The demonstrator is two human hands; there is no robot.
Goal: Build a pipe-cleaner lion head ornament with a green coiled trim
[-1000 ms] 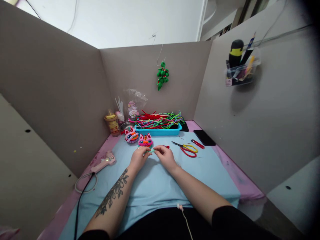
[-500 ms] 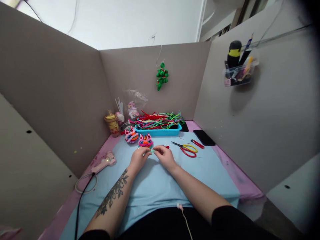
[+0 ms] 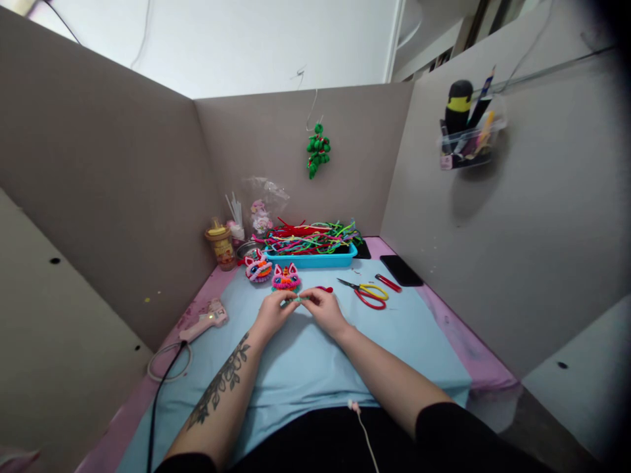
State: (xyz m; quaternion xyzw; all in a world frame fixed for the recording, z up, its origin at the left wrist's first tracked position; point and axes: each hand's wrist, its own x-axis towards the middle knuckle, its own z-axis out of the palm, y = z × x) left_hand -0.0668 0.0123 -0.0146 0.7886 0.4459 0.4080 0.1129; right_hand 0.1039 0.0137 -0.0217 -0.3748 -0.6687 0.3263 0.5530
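Between my fingertips is a small pale green piece (image 3: pixel 298 299) that looks like pipe cleaner. My left hand (image 3: pixel 275 310) pinches its left side, and my right hand (image 3: pixel 323 309) pinches its right side; most of it is hidden by the fingers. Just behind my hands sits a pink, orange and teal pipe-cleaner animal head (image 3: pixel 286 279) with pointed ears. A similar head (image 3: pixel 257 268) lies to its left, tilted. Partly behind my right hand, a small red item (image 3: pixel 326 289) shows.
A blue tray (image 3: pixel 315 261) of colourful pipe cleaners stands at the back. Right of my hands lie scissors (image 3: pixel 367 293), a red cutter (image 3: pixel 388 283) and a phone (image 3: pixel 401 270). A pink glue gun (image 3: pixel 204 322) with its cord and a drink cup (image 3: pixel 223 248) are at left.
My fingertips have shifted slightly around the pale green piece, and less of it shows now. The whole view has moved a little; the things on the table stay put.
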